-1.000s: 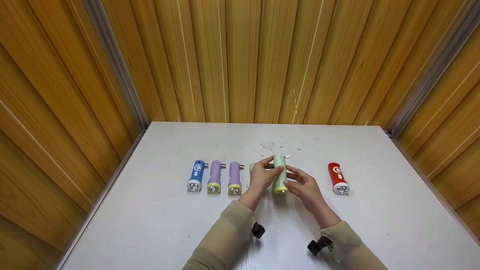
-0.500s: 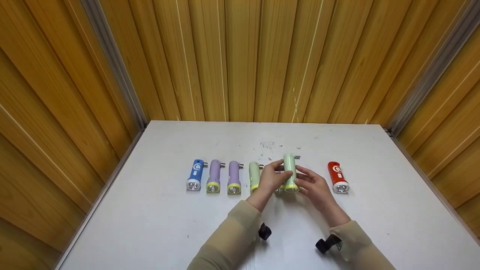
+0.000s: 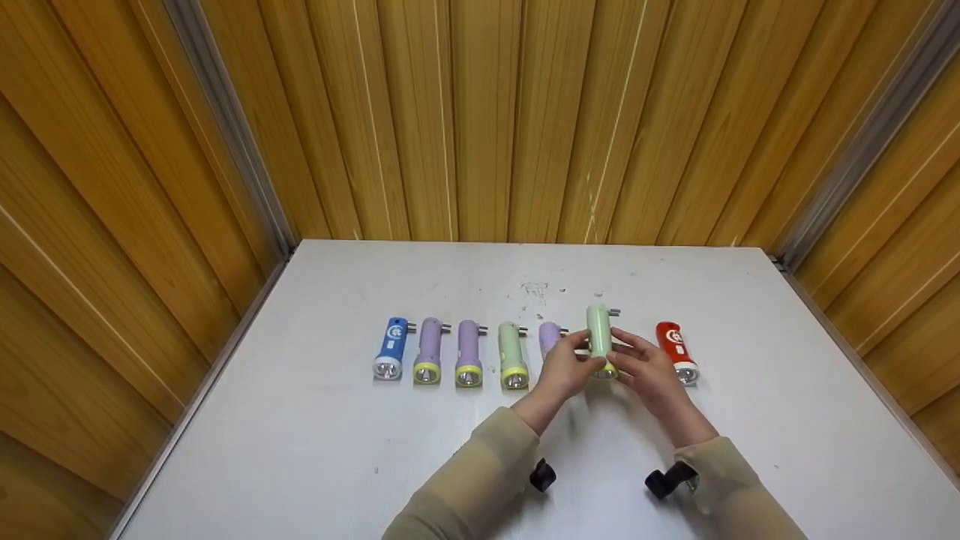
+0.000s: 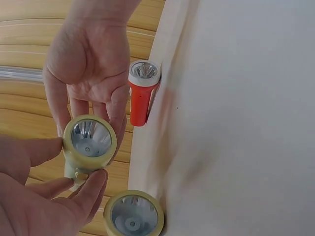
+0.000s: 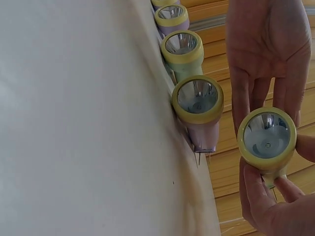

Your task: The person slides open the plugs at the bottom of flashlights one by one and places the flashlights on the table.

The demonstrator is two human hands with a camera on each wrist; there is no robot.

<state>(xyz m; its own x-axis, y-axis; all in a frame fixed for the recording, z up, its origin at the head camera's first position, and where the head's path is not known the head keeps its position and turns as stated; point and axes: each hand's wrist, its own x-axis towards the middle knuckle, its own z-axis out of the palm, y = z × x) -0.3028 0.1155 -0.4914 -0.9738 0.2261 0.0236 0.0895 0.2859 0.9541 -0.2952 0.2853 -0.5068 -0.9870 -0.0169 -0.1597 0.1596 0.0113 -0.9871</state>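
A pale green flashlight (image 3: 599, 330) with a yellow lens ring and metal plug prongs is raised above the white table (image 3: 360, 465). My left hand (image 3: 564, 369) pinches it from the left, thumb near the lens end. From the other side my right hand (image 3: 651, 370) grips it with thumb and fingers. In the left wrist view the lens (image 4: 90, 138) faces the camera, between fingers of both hands. Just left of it lies a purple flashlight (image 3: 550, 334), partly hidden behind my left hand.
A row on the table holds a blue flashlight (image 3: 393, 346), two purple flashlights (image 3: 430, 342) and another green flashlight (image 3: 510, 352) to the left. A red flashlight (image 3: 673, 343) lies right, partly behind my right hand. Wood-patterned walls (image 3: 480, 120) enclose the table.
Both hands have carried the green flashlight to the right. The other green flashlight and part of the purple one beside it have come into sight; the right hand now overlaps the red one.
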